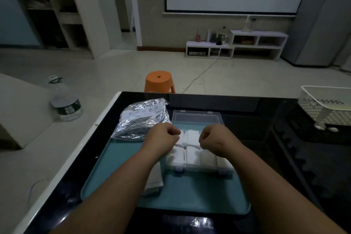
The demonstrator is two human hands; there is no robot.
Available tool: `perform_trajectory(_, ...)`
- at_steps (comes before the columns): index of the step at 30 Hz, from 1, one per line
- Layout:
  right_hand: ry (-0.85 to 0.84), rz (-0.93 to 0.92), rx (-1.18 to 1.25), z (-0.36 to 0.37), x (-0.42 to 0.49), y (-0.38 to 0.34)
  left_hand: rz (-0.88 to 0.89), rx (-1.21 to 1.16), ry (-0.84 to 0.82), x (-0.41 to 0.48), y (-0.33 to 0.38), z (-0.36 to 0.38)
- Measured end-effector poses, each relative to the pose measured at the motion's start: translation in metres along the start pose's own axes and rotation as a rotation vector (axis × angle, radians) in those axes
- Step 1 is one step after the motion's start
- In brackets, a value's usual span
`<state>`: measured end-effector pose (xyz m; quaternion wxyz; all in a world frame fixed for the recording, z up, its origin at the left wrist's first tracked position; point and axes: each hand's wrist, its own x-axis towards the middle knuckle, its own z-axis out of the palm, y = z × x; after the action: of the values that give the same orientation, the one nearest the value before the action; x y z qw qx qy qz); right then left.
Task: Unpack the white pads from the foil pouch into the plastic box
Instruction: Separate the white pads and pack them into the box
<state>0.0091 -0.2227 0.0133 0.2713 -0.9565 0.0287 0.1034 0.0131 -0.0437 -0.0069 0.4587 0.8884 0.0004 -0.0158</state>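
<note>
While both hands hovered over the plastic box (197, 169), the white pads (191, 155) lay packed inside it side by side, soft and cloth-like, filling its near part. The box was clear, with its lid folded back on the far side, and it stood on a teal tray (117, 157) on a black table (247, 104). The foil pouch (141, 119), crinkled and silvery with a clear printed face, lay at the tray's far left corner, just beside the box.

The left hand (163, 136) and the right hand (213, 136) were held above the pads with their fingers curled tight like fists. A thin white band ran across the pads between them. The fingertips were tucked out of sight, so I cannot tell whether either hand pinched it. The left forearm covered part of a pale folded thing on the tray beside the box. Dim light blurred the edges between the pads, so their number could not be made out.
</note>
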Motion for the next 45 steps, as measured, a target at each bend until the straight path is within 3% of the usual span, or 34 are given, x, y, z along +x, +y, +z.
perform_trajectory(6, -0.033, -0.073, -0.014, 0.02, -0.002, -0.025, -0.085, 0.312, -0.141, 0.0, -0.03, -0.044)
perform_trajectory(11, -0.023, -0.087, -0.08, 0.03, -0.003, -0.036, -0.232, 0.467, -0.398, -0.003, -0.041, -0.064)
perform_trajectory(16, -0.026, -0.097, -0.1, 0.038, -0.003, -0.042, -0.256, 0.561, -0.623, -0.01, -0.039, -0.064)
perform_trajectory(24, -0.026, -0.115, -0.109, 0.041, -0.001, -0.046, -0.279, 0.629, -0.684, -0.018, -0.04, -0.047)
perform_trajectory(28, -0.022, -0.119, -0.108, 0.039, -0.001, -0.045, -0.257, 0.628, -0.609, -0.01, -0.046, -0.049)
perform_trajectory(34, -0.021, -0.107, -0.102, 0.039, 0.001, -0.045, -0.23, 0.489, -0.17, 0.009, -0.071, -0.058)
perform_trajectory(38, -0.022, -0.109, -0.109, 0.039, 0.003, -0.044, -0.219, 0.537, -0.114, 0.011, -0.075, -0.059)
perform_trajectory(42, -0.016, -0.109, -0.107, 0.04, 0.004, -0.044, -0.077, 0.584, 0.052, 0.013, -0.068, -0.059)
perform_trajectory(45, -0.011, -0.119, -0.11, 0.04, 0.004, -0.043, 0.023, 0.639, 0.061, 0.009, -0.056, -0.052)
